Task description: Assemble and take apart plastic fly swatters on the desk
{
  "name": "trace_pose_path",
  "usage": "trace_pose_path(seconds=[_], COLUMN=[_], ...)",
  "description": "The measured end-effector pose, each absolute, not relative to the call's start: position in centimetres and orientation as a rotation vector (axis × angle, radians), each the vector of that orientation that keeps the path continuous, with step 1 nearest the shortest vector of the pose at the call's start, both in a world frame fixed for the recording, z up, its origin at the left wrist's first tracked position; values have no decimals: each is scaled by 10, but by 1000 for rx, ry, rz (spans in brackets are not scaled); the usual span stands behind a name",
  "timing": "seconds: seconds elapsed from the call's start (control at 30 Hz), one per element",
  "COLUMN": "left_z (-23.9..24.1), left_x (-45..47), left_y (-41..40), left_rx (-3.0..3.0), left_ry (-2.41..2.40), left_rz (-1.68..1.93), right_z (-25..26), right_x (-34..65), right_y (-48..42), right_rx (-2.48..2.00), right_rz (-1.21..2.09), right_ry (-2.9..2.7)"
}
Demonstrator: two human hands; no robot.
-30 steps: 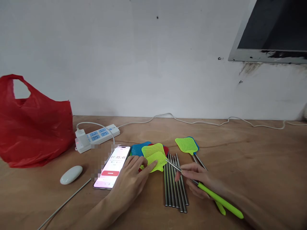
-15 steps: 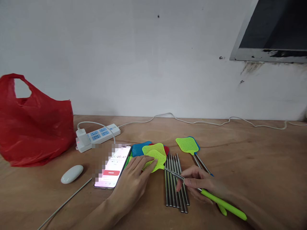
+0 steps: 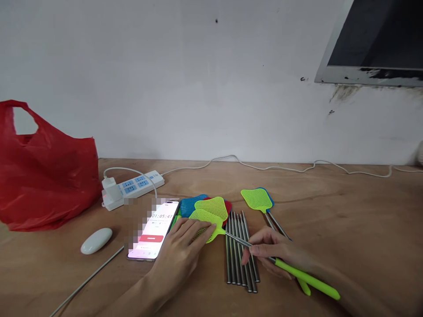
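A yellow-green fly swatter (image 3: 216,232) spans both hands. My left hand (image 3: 183,242) is closed on its mesh head, fingers over the top near the neck. The metal rod of this swatter is pinched between the thumb and fingers of my right hand (image 3: 269,250), and its green grip (image 3: 309,279) points down to the right. Beneath the rod lies a row of several loose metal rods (image 3: 238,257). More swatter heads overlap behind my left hand: a blue one (image 3: 191,205), another yellow-green one (image 3: 213,206) and a red one (image 3: 228,207).
Two swatters with rods, one yellow-green (image 3: 256,199) and one blue (image 3: 270,198), lie behind my right hand. Left of my hands are a lit phone (image 3: 155,229), a white mouse (image 3: 96,241), a power strip (image 3: 145,184) and a red plastic bag (image 3: 49,176). A cable (image 3: 264,168) runs along the wall.
My left fingers have shifted slightly down the mesh head toward its neck, baring more of its upper part. My right hand keeps its hold on the rod. The view has moved slightly.
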State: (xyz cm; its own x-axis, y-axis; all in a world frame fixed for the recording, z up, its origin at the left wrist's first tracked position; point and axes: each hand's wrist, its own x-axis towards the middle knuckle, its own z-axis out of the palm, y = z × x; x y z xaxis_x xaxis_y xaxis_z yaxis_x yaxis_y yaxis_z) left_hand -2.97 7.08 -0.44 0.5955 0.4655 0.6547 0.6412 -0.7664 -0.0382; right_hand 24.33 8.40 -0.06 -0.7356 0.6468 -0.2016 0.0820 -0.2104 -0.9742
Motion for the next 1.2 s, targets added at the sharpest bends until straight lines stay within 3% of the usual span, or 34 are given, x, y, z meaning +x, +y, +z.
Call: trace_pose_path(seconds=[0.43,0.63,0.77,1.0,1.2], left_z=[-6,-4,0,0,-4], left_x=[-28,-24,-26,-33,-30], left_y=[67,63,64,81,78], left_rx=[-2565,-2620,-2560,-2484,-2349], left_ry=[-773,-1036,-1410,-2020,-2059], left_rz=[-964,-995,-1332,-2264,-2474], right_z=[-13,-13,-12,-13,-15], right_x=[241,237,239,239,238], right_y=[85,86,87,84,79], right_rx=[-791,-827,-834,-886,-913], right_rz=[2111,2009,1942,1904,1834], right_ry=[-1622,-1637,-1623,-1634,-1647])
